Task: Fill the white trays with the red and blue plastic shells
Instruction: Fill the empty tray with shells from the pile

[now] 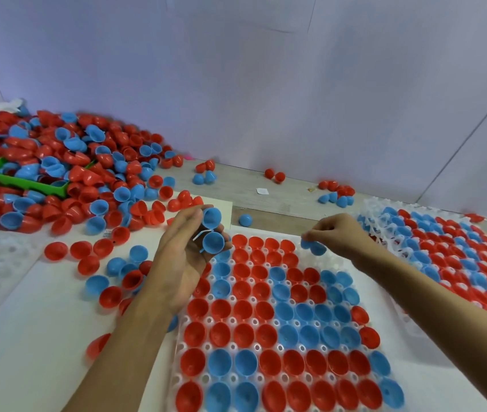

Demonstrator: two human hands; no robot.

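A: While the near rows of the white tray (337, 264) are already full of red and blue cups, the empty pockets sit at its far right corner, right?

B: Yes. Right hand (335, 233) hovers over that gap, fingers pinching a blue shell (313, 247) from above, probably so it can drop into a pocket.

A: Left hand (185, 251)?

B: Palm turned up beside the tray's far left edge, fingers curled round two blue shells (213, 231), one above the other. Looks like a ready supply so the right hand can keep placing.

A: Loose stock?

B: Scattered red and blue shells (111, 269) on the white sheet left of the tray, within easy reach. Further back, a big pile (67, 162) buries a green bin (25, 181).

A: Anything right?

B: A filled tray stack (450, 248), set aside, apparently done. Beyond it, small clusters (335, 193) near the wall.

A: Progress?

B: I judge this tray nearly full; only a few far pockets left.
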